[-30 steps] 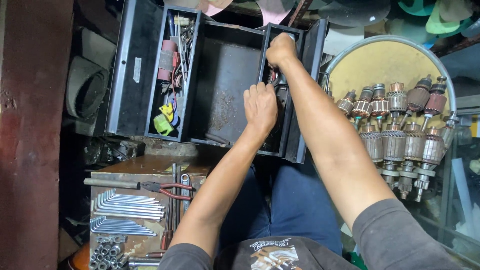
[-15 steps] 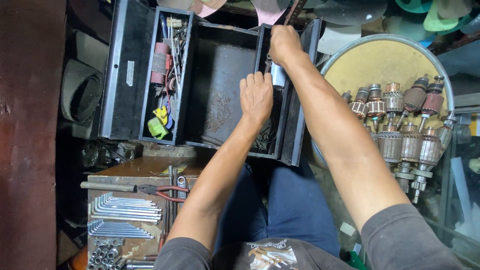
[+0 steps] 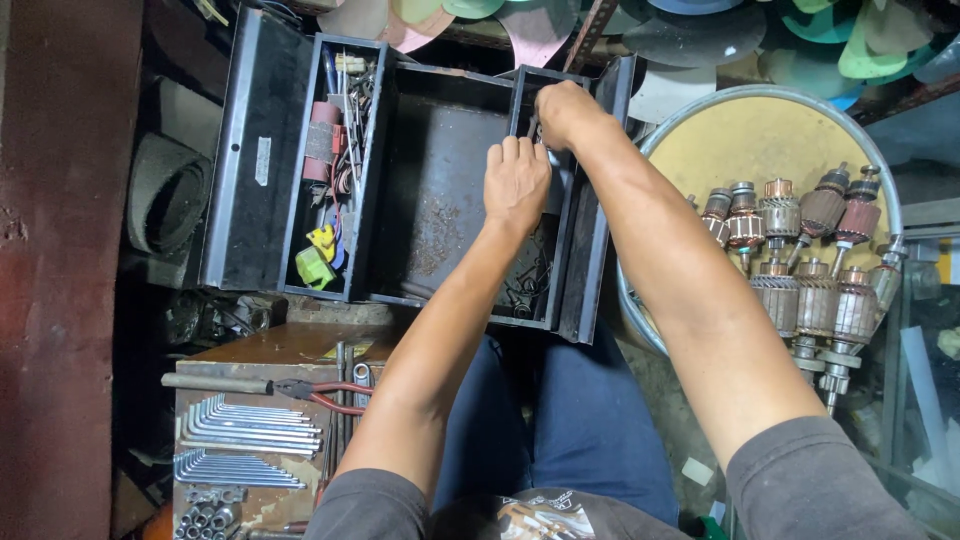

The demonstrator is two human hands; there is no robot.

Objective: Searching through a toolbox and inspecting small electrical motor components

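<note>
Down in the open black toolbox (image 3: 250,160), both hands work at the right-hand tray (image 3: 545,270), which folds out so its small parts can be reached. The left hand (image 3: 515,185) lies palm down over the tray, fingers curled inward; what they grip, if anything, is hidden. The right hand (image 3: 565,112) is closed at the tray's far rim, seemingly pinching a thin dark tool, though that is unclear. The left tray holds screwdrivers and tape rolls (image 3: 322,140). Nearby, hex keys (image 3: 245,425) and red-handled pliers (image 3: 310,392) lie on a worn wooden bench, and motor armatures (image 3: 800,250) stand in a round yellow basin (image 3: 740,135) in a cluttered workshop.
</note>
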